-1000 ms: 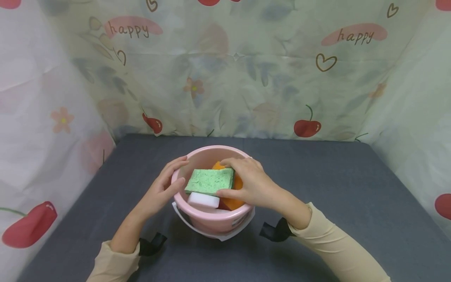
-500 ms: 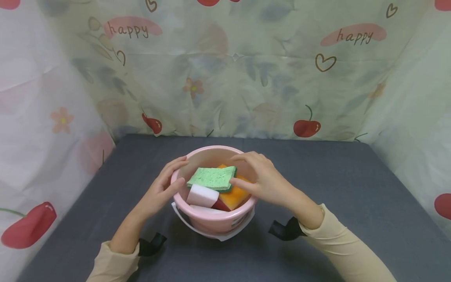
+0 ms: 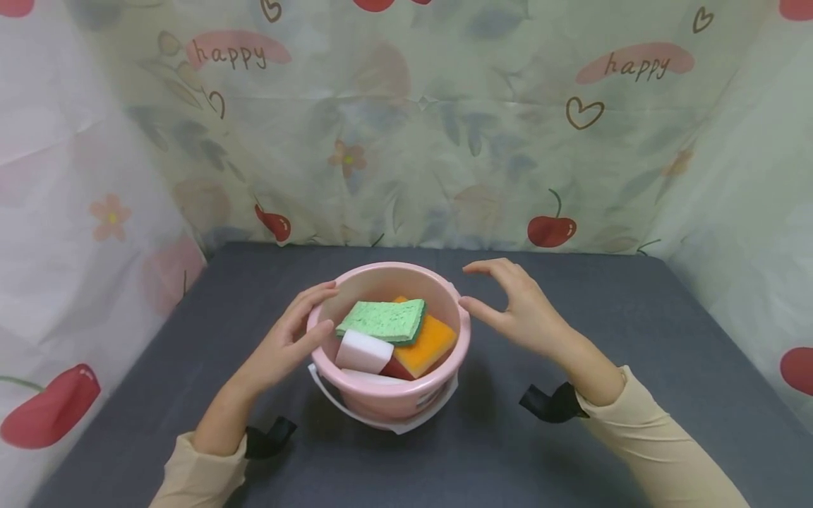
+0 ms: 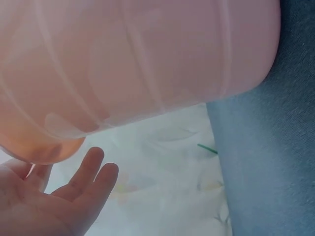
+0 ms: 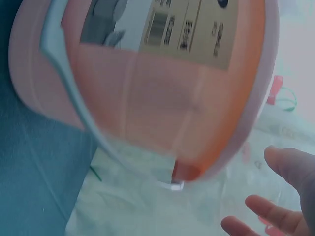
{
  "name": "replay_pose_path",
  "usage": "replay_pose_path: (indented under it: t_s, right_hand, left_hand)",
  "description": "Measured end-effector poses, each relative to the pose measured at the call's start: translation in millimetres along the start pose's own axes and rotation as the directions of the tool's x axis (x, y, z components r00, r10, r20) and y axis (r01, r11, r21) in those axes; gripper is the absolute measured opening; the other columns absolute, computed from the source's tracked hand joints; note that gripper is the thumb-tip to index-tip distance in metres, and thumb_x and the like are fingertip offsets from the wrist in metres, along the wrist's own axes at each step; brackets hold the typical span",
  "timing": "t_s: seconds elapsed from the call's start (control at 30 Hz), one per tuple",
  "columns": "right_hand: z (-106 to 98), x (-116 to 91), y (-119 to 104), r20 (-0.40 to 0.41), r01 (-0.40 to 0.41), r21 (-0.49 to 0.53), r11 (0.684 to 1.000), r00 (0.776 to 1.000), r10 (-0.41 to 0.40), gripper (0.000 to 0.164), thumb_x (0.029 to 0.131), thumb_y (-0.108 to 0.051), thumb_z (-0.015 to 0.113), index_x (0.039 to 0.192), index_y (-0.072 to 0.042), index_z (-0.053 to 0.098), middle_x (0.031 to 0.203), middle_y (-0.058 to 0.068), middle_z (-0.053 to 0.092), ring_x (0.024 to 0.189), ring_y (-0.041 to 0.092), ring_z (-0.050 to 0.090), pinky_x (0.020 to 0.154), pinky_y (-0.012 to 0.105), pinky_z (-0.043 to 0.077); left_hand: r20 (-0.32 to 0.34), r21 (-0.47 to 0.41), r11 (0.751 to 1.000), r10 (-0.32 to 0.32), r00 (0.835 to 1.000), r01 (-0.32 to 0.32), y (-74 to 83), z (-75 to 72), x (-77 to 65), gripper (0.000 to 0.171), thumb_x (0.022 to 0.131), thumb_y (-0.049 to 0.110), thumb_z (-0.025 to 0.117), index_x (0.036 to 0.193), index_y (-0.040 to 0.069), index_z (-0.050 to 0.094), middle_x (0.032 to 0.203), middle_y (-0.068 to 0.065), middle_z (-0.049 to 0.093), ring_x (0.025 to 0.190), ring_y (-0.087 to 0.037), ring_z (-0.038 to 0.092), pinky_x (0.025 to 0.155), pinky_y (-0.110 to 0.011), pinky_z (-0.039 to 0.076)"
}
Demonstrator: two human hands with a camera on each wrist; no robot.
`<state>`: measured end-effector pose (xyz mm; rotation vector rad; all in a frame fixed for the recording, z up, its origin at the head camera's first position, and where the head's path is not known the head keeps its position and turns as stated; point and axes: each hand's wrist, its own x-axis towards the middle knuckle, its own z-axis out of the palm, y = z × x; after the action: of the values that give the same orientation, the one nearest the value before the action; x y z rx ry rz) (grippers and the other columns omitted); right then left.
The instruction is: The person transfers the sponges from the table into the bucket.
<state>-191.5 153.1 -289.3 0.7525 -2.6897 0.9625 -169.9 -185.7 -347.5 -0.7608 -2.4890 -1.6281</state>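
Note:
A pink bucket [image 3: 394, 402] stands upright mid-table. In it a green sponge [image 3: 381, 321] lies on top, partly over an orange sponge [image 3: 428, 346] with a dark red underside. A white block [image 3: 365, 351] leans in front of the green sponge; another white piece lies below it, mostly hidden. My left hand [image 3: 293, 339] rests on the bucket's left rim with relaxed fingers, also seen in the left wrist view as a hand [image 4: 54, 196] at the rim. My right hand [image 3: 527, 310] hovers right of the rim, fingers spread, holding nothing.
The bucket's white handle [image 3: 406, 425] hangs down at the front. A label [image 5: 182, 29] is stuck to the bucket's side. The dark table [image 3: 571, 282] is enclosed by a printed curtain [image 3: 425, 141] at the back and sides.
My right hand let go of the green sponge and drew back rightward out of the bucket. The sponge shifted slightly right, and the white block tipped up. The left hand stayed on the rim.

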Motion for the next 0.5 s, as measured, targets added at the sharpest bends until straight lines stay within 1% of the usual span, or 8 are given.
replay_pose_path:
  t_s: [0.03, 0.07, 0.13, 0.2, 0.27, 0.4, 0.5]
  right_hand:
    - [-1.6, -0.2, 1.8, -0.001, -0.001, -0.003, 1.000, 1.000, 0.001, 0.045, 0.085, -0.026, 0.068, 0.125, -0.012, 0.053, 0.128, 0.008, 0.053, 0.122, 0.028, 0.043, 0.101, 0.053, 0.036]
    - [-3.2, -0.5, 3.5, -0.001, -0.002, -0.008, 1.000, 1.000, 0.002, 0.045, 0.085, -0.027, 0.067, 0.126, -0.012, 0.053, 0.128, 0.008, 0.053, 0.122, 0.028, 0.043, 0.101, 0.053, 0.035]
    - [-6.5, -1.0, 6.8, -0.003, -0.005, -0.018, 1.000, 1.000, 0.005, 0.045, 0.086, -0.028, 0.066, 0.126, -0.011, 0.053, 0.128, 0.009, 0.053, 0.122, 0.029, 0.043, 0.101, 0.054, 0.034]
    - [-9.5, -0.9, 10.5, -0.008, -0.006, -0.033, 0.999, 1.000, 0.006, 0.045, 0.087, -0.029, 0.065, 0.126, -0.010, 0.052, 0.128, 0.011, 0.053, 0.122, 0.030, 0.043, 0.101, 0.054, 0.033]
    - [-12.3, 0.4, 14.6, -0.023, -0.005, -0.049, 0.999, 1.000, 0.004, 0.045, 0.088, -0.028, 0.064, 0.126, -0.008, 0.052, 0.128, 0.012, 0.053, 0.122, 0.031, 0.043, 0.101, 0.055, 0.032]
    - [-15.1, 5.5, 26.0, -0.057, -0.007, -0.091, 0.996, 0.998, 0.001, 0.045, 0.088, -0.027, 0.064, 0.126, -0.006, 0.052, 0.129, 0.015, 0.053, 0.124, 0.032, 0.041, 0.104, 0.057, 0.028]
    - [-15.2, 8.9, 35.0, -0.061, -0.019, -0.110, 0.994, 0.998, 0.013, 0.046, 0.089, -0.028, 0.063, 0.127, -0.005, 0.051, 0.130, 0.016, 0.051, 0.126, 0.034, 0.039, 0.105, 0.058, 0.026]
  left_hand:
    - [0.002, 0.017, 1.000, -0.012, 1.000, 0.012, 0.7, -1.1, -0.2, 0.049, 0.094, 0.013, 0.050, 0.141, 0.014, 0.036, 0.152, -0.006, 0.026, 0.135, -0.023, 0.028, 0.097, -0.008, 0.033]
    - [0.008, 0.035, 0.999, -0.023, 1.000, 0.023, 1.7, -2.3, -0.2, 0.049, 0.095, 0.014, 0.050, 0.142, 0.015, 0.036, 0.151, -0.006, 0.026, 0.134, -0.024, 0.029, 0.099, -0.012, 0.035]
    - [0.018, 0.081, 0.996, -0.042, 0.999, 0.041, 4.0, -5.0, 0.3, 0.051, 0.094, 0.017, 0.052, 0.142, 0.017, 0.035, 0.150, -0.005, 0.029, 0.133, -0.024, 0.032, 0.103, -0.023, 0.037]
    - [0.027, 0.126, 0.991, -0.053, 0.998, 0.049, 7.1, -8.4, 1.6, 0.052, 0.093, 0.019, 0.054, 0.142, 0.018, 0.035, 0.148, -0.004, 0.032, 0.132, -0.023, 0.033, 0.105, -0.037, 0.037]
    - [0.039, 0.147, 0.988, -0.043, 0.998, 0.037, 9.7, -12.2, 4.4, 0.052, 0.093, 0.019, 0.055, 0.141, 0.016, 0.037, 0.145, -0.006, 0.036, 0.130, -0.024, 0.036, 0.105, -0.049, 0.035]
    - [0.045, 0.160, 0.987, -0.025, 0.999, 0.017, 15.0, -20.1, 14.1, 0.048, 0.094, 0.018, 0.054, 0.139, 0.013, 0.038, 0.143, -0.009, 0.037, 0.133, -0.031, 0.034, 0.108, -0.056, 0.027]
    - [0.028, 0.196, 0.980, -0.044, 0.999, 0.038, 18.1, -25.7, 23.6, 0.047, 0.096, 0.023, 0.050, 0.140, 0.014, 0.037, 0.146, -0.010, 0.035, 0.137, -0.035, 0.030, 0.110, -0.058, 0.023]
